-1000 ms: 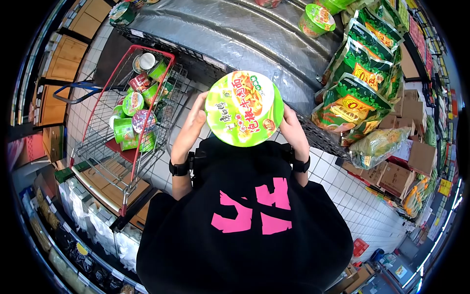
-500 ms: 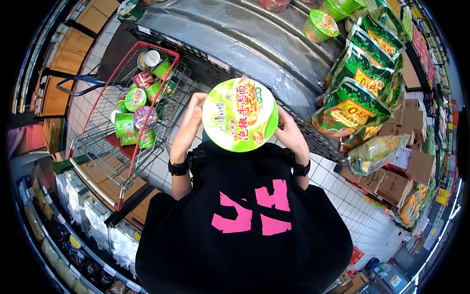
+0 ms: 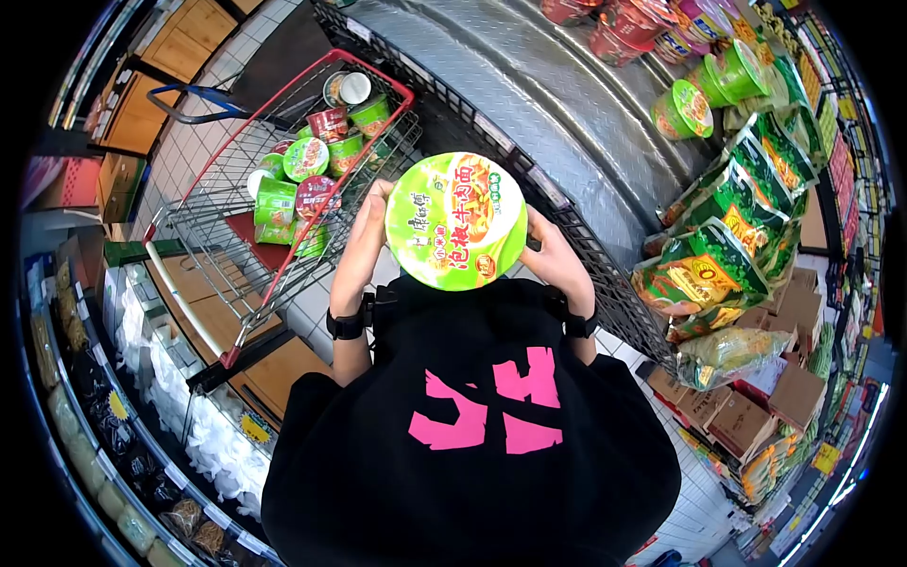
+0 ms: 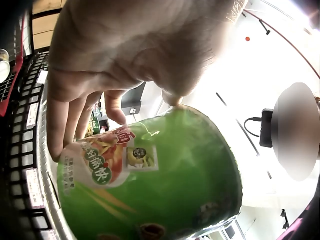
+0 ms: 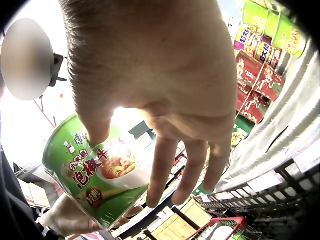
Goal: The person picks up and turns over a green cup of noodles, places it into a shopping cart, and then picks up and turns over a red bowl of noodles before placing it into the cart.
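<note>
A green instant noodle cup (image 3: 456, 222) is held in front of the chest, its printed lid facing the head camera. My left hand (image 3: 359, 255) grips its left side; in the left wrist view the fingers (image 4: 57, 127) reach along the green side wall. On the opposite side, my right hand (image 3: 565, 265) holds the cup near the rim. The right wrist view shows that thumb (image 5: 97, 132) against the wall, with several fingers spread beyond the edge.
At left stands a shopping cart (image 3: 283, 288) with several noodle cups (image 3: 305, 159) inside. A metal display surface (image 3: 557, 104) with a black rim spans the upper middle. Green noodle cups (image 3: 682, 109), red cups (image 3: 631, 28) and green bags (image 3: 713, 269) sit along its right.
The cup has shifted slightly left and turned, so less of its side wall shows. Cart, display and bags now lie further right in the head view. Both hands stay on the cup.
</note>
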Action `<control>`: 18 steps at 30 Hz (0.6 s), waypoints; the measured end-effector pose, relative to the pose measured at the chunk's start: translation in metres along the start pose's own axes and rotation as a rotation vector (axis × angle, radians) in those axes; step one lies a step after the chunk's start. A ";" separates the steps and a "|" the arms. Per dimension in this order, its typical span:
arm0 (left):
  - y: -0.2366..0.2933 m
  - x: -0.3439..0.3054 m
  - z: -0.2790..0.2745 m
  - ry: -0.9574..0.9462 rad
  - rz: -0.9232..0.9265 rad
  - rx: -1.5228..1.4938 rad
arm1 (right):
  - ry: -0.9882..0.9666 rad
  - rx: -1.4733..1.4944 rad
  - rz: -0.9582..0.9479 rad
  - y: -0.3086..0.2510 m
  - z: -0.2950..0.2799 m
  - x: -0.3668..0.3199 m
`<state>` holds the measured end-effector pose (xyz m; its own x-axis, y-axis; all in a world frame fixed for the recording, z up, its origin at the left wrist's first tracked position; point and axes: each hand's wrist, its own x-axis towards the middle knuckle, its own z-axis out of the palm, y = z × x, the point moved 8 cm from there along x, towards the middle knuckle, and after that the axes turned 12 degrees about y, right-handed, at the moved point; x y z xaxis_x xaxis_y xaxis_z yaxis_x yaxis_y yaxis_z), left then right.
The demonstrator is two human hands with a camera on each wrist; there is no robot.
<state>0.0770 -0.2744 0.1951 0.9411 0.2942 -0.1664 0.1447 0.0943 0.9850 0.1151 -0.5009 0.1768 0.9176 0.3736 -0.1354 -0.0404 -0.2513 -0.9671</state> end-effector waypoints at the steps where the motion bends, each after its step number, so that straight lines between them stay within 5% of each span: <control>1: 0.000 0.002 -0.007 0.023 -0.003 0.007 | -0.008 -0.003 -0.033 -0.002 0.006 0.003; 18: 0.017 0.016 -0.085 -0.081 -0.064 -0.118 | -0.061 -0.066 -0.015 -0.022 0.084 0.043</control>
<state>0.0689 -0.1873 0.2057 0.9534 0.2071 -0.2193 0.1722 0.2232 0.9594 0.1227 -0.4043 0.1745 0.8920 0.4310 -0.1362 0.0007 -0.3026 -0.9531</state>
